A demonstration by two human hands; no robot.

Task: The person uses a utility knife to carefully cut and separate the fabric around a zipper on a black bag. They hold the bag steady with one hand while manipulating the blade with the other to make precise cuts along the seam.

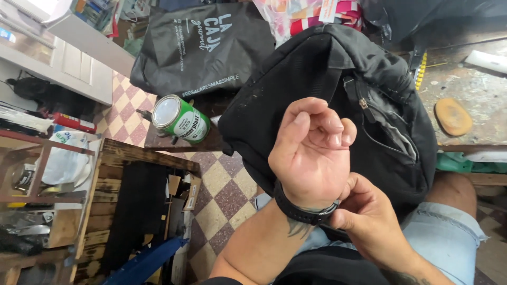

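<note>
Working at the black band of the wristwatch on my left wrist, I pinch its clasp side between the thumb and fingers of my right hand, which comes in from five o'clock. My left hand is loosely curled and holds nothing, raised in front of the black fabric backpack at twelve o'clock. I judge a still left wrist and a pinch close to the buckle handle it best.

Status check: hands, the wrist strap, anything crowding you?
Left hand raised, fingers curled, holding nothing. Right hand pinching black wrist strap. Black backpack directly behind; green can off left.
</note>
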